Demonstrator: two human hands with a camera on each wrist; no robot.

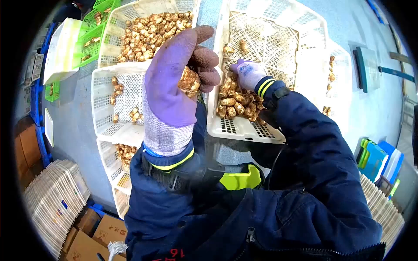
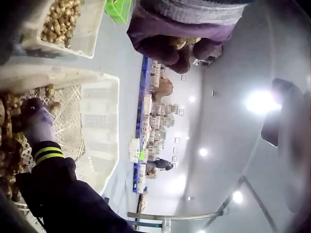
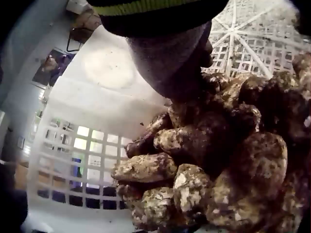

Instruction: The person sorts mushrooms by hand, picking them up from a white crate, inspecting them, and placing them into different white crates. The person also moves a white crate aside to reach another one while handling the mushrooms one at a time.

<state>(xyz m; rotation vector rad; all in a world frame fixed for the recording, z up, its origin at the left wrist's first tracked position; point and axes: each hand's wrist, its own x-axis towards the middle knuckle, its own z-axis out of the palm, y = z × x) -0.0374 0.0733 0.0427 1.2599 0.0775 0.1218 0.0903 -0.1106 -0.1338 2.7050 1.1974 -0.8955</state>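
Observation:
My left hand (image 1: 172, 87), in a purple-palmed glove, is raised between the white crates with fingers curled round brown knobbly pieces (image 1: 189, 81). The left wrist view shows this hand (image 2: 180, 36) with pale bits between its fingers. Inside the right-hand white crate (image 1: 261, 135), my gloved right hand (image 1: 251, 75) reaches down to the upper edge of a brown pile (image 1: 238, 104); its fingertips are mostly hidden. In the right wrist view the hand (image 3: 170, 63) is above the pile (image 3: 194, 189), its fingers out of sight behind the glove and pieces.
A fuller crate of pieces (image 1: 150, 35) stands at the upper left, with sparsely filled crates (image 1: 98, 106) below it. Green baskets (image 1: 89, 41) lie farther left. Another white crate (image 1: 342, 87) adjoins on the right, near a dark-edged scale-like stand (image 1: 368, 69).

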